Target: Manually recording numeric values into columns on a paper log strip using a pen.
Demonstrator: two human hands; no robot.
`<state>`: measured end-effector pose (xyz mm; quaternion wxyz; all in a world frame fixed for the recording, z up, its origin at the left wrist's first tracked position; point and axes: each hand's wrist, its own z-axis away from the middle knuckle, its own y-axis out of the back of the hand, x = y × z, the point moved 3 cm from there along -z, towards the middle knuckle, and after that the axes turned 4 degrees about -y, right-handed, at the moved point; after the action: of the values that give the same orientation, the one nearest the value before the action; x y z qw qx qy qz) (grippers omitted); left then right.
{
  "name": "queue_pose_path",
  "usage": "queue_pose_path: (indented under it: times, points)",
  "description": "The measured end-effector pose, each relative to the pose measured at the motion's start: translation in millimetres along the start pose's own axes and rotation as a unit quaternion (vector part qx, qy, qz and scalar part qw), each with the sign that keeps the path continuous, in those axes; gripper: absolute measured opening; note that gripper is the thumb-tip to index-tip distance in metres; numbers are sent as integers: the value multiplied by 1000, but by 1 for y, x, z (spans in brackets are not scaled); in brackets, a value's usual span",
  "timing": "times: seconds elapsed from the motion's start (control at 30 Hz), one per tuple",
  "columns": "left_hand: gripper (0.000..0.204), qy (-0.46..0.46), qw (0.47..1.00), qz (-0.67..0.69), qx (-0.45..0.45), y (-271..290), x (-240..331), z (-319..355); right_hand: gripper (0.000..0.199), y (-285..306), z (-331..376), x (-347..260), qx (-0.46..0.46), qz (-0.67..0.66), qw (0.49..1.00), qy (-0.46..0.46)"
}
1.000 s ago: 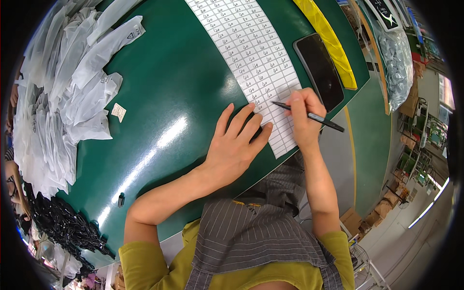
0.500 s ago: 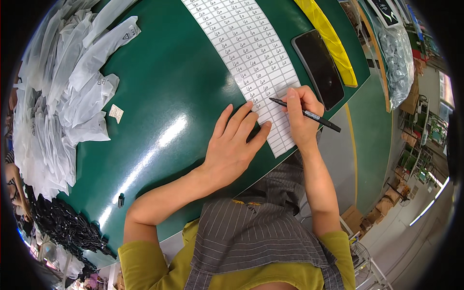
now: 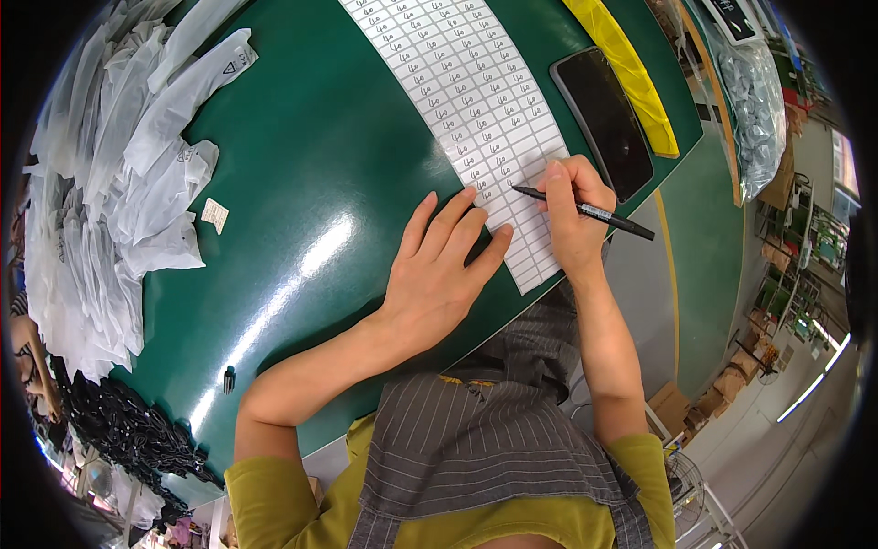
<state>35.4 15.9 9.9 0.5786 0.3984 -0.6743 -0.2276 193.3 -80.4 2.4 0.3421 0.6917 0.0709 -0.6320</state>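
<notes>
A long white sheet of small blank-ruled labels runs over the green table; its upper rows carry handwriting, while cells toward the near end are bare. My right hand grips a black marker pen, its tip at a label near the middle of the sheet. Fingers spread, my left hand lies flat with its fingertips on the sheet's left edge. Beyond my right hand lies a dark smartphone, face up. A small black pen cap rests on the table by my left elbow.
Clear plastic bags pile up at the left, with a small paper tag beside them. Black cords or straps heap at the lower left. A yellow strip lies past the phone. A bag of grey parts sits at far right.
Another label in the column under the pen now bears writing. My right hand and the pen have shifted slightly right; my left hand has stayed nearly in place.
</notes>
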Motion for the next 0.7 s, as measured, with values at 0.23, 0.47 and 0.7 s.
queue_pose_path:
  times: [0.23, 0.47, 0.7]
  points:
    - [49, -6, 1000, -6, 5, 0, 0, 1, 20, 0, 0, -1, 17, -2, 1000, -11]
    - [49, -10, 1000, -12, 12, -2, -1, 2, 21, 6, 2, -12, 24, -87, 994, -57]
    - [49, -4, 1000, -11, 8, 0, -1, 2, 17, 6, 16, -25, -4, -57, 997, 48]
